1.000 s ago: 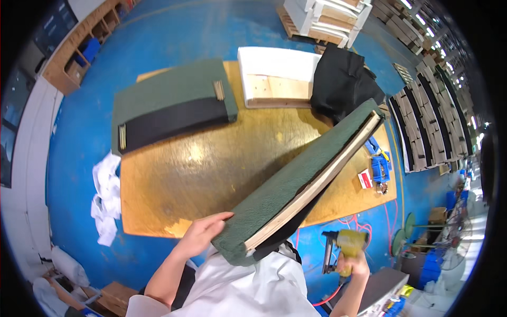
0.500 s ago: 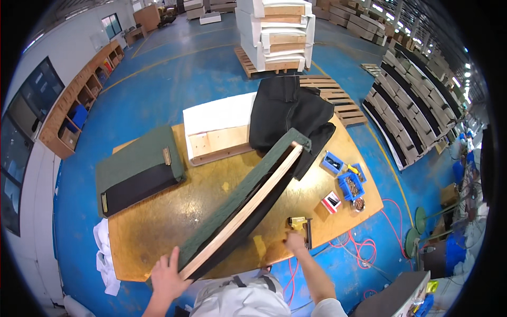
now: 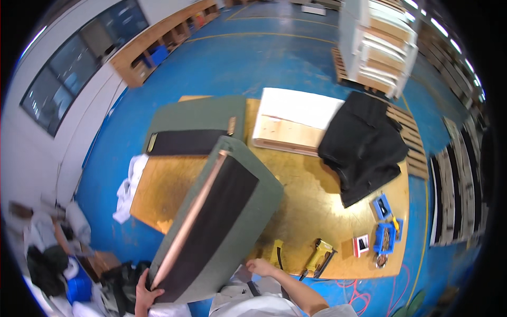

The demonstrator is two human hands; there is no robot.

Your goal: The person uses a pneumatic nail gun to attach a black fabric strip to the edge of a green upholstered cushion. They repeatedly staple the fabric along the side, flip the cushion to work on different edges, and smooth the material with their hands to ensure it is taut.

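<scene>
Large green upholstered panel (image 3: 222, 222) tilted up off the wooden surface (image 3: 311, 211), black backing and a pale wooden edge facing up. Left hand (image 3: 143, 291) curled closed around the panel's near lower corner; right hand (image 3: 260, 266) closed on its near right edge, close to the body. Judging by the fabric and backing already covering the panel, and the yellow staple gun (image 3: 318, 254) lying idle just beside the right hand, covering apparently finished or nearly so, with handling and setting down left. Second green panel (image 3: 198, 127) lying flat at the far left of the surface, seemingly done. Hidden: the panel's underside and whatever lies beneath it. Fingertips of both hands tucked behind the panel, so exact hold unclear. Small blue trays (image 3: 385, 238) at the right too small to read.
</scene>
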